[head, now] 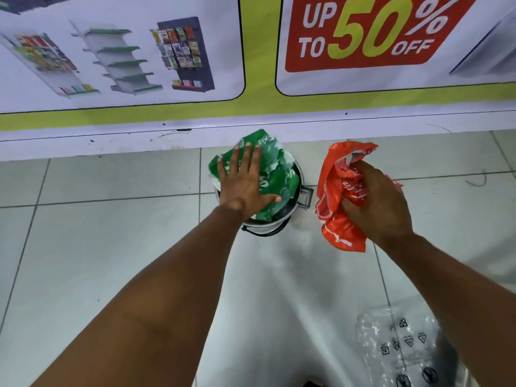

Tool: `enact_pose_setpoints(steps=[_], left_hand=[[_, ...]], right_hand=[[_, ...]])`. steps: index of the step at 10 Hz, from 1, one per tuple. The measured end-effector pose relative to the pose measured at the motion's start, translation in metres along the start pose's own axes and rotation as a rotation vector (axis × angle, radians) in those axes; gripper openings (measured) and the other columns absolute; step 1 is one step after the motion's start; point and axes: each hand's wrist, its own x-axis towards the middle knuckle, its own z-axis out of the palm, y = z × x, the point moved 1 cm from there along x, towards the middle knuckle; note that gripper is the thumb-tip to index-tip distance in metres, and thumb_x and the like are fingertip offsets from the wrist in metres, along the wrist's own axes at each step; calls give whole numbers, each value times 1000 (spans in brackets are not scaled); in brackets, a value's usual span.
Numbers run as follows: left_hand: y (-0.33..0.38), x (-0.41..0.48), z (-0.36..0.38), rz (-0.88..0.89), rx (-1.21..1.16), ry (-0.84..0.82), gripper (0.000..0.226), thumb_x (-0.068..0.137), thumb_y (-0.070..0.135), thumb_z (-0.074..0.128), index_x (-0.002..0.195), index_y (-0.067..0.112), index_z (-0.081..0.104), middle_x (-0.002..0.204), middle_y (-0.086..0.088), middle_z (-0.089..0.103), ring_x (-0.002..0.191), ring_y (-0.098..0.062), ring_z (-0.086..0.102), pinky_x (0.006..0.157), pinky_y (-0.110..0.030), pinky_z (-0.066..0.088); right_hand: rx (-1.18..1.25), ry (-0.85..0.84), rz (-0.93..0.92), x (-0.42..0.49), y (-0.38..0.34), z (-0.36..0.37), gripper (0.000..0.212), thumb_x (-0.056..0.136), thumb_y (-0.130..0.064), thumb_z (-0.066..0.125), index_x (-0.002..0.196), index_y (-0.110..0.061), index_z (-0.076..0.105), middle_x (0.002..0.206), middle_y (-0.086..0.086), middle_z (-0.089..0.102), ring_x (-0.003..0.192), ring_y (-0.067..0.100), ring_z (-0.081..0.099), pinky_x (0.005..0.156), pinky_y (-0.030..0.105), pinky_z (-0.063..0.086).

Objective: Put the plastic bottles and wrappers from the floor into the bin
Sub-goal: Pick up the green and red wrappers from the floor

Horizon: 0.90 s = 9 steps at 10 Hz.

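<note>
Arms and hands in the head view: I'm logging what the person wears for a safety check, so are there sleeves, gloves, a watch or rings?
Both arms are bare along all that shows, with no sleeves in view. The left hand and right hand wear no gloves. No watch, bracelet or ring shows on either wrist or on the visible fingers.

Both forearms are bare and reach forward and down from the lower edge of the view. The left hand [245,185] lies palm down with its wrist straight. Its four fingers [252,160] are stretched out flat and slightly spread, pointing away from the body, and the thumb sticks out sideways toward the right. The right hand [374,202] is curled into a loose fist with its back turned up. Its fingers [360,170] bend inward and under, closed around crumpled material bunched between them and the palm. The two hands are apart, the right one slightly nearer the body.
</note>
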Motion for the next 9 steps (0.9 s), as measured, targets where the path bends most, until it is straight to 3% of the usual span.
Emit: enact_pose_setpoints(steps=[2,4,5,7,8,9], left_hand=[[-17,-28,-26,9,16,58,109,79,80,45,154,24,-12,165,-6,-13,149,-29,-14,117,-57,-3],[-52,-64,-42,-43,-22,165,97,87,63,54,156,23,-2,165,-10,0,150,-31,-3,118,-58,8],[-74,-78,-39,-62,-41,198,92,89,55,59,157,21,7,164,-12,9,150,-33,5,117,-60,14],[-107,-81,-28,-40,27,169,91,87,45,65,156,20,12,164,-13,12,149,-35,8,115,-63,16],[-116,-74,-29,-51,36,186,91,86,46,65,157,19,14,164,-13,12,149,-35,8,115,-63,16],[-115,-66,-36,-62,17,188,92,87,49,62,157,20,10,164,-12,9,149,-34,5,115,-62,13]], right_hand=[[-57,10,-63,2,-30,9,56,82,-43,66,131,-27,47,115,3,68,107,29,61,104,51,40],[-37,178,-47,26,-86,31,58,67,-50,73,114,-24,51,102,7,68,102,32,59,94,48,38],[51,149,-36,47,-117,60,61,66,-50,75,113,-18,52,101,10,68,101,33,60,94,48,38],[165,47,60,80,-145,119,68,77,-44,71,132,-18,39,117,14,64,104,40,60,88,50,50],[-203,-207,50,88,-135,140,81,80,-43,71,144,-11,32,142,16,48,130,40,45,105,55,38],[-448,-469,97,85,-127,142,103,81,-41,71,156,-15,6,164,12,12,149,40,6,116,66,10]])
